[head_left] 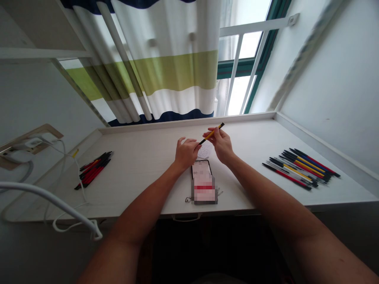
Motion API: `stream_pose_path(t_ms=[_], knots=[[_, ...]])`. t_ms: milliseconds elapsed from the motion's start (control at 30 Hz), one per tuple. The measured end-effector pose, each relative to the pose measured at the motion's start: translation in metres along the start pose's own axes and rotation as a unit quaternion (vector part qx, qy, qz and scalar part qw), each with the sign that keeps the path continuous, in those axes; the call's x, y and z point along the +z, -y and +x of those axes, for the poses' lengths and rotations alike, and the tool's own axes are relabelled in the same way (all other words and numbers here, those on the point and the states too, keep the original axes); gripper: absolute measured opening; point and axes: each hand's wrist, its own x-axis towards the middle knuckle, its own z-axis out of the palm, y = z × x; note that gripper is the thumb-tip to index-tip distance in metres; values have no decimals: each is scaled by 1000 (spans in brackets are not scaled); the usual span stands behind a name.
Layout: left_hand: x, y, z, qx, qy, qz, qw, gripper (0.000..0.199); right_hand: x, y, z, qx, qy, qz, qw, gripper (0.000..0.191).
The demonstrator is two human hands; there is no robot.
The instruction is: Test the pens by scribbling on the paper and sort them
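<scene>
Item: one yellow-and-black pen (211, 134), raised between the hands, its barrel pinched in the fingers of the right hand (222, 146), which is mostly closed; the grip itself is partly hidden by those fingers. The left hand (186, 154) is half open, fingers loosely curved, its fingertips just beside the pen's lower end; contact cannot be made out. Below the hands, on a white desk (142, 165): a sheet of white paper (204, 150), partly hidden behind them; a phone (201, 169), its screen blurred; a pixelated box (204, 189), unreadable. Small items (219, 193) just right of the box are too small to identify. Far left of the hands: a bundle of red-and-black pens (93, 169). Far right: a larger bundle of mixed pens (299, 167).
</scene>
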Motion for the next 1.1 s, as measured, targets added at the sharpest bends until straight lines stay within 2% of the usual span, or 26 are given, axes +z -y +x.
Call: stream_pose_path(t_ms=[67,167,267,400,500,567,633,733,800,833,900,1000,1067,1100], knots=[[1,-3,3,-7,21,-25,999,27,5,10,-1,8,35,35,999,59],[-3,-16,7,9,44,-64,997,26,8,29,2,12,41,97,994,62],[-12,-35,9,40,20,-66,997,24,0,48,8,0,38,123,992,67],[-25,-61,12,73,-26,-39,996,24,-12,71,8,-35,26,71,997,59],[-34,-76,14,84,-33,-40,995,27,-13,87,-9,-55,9,16,998,55],[-40,-84,14,86,-18,-55,995,28,-16,97,-26,-73,23,7,997,50],[-45,-90,13,95,15,-76,992,28,-26,109,-45,-83,69,3,994,42],[-51,-95,7,123,63,-94,986,28,-51,126,-70,-57,149,-72,985,42],[-51,-98,2,143,76,-84,983,28,-68,131,-82,-51,164,-140,975,37],[-50,-100,-1,155,75,-73,982,28,-73,131,-87,-54,154,-163,973,34],[-45,-106,-5,183,58,-48,980,29,-78,123,-96,-70,93,-166,979,32],[-32,-119,-11,213,24,-15,977,31,-76,102,-110,-75,-64,-88,991,36],[-20,-127,-12,225,21,-2,974,32,-78,87,-120,-44,-154,-35,986,42],[-15,-130,-12,232,29,1,972,32,-83,81,-124,-20,-179,-19,983,45]])
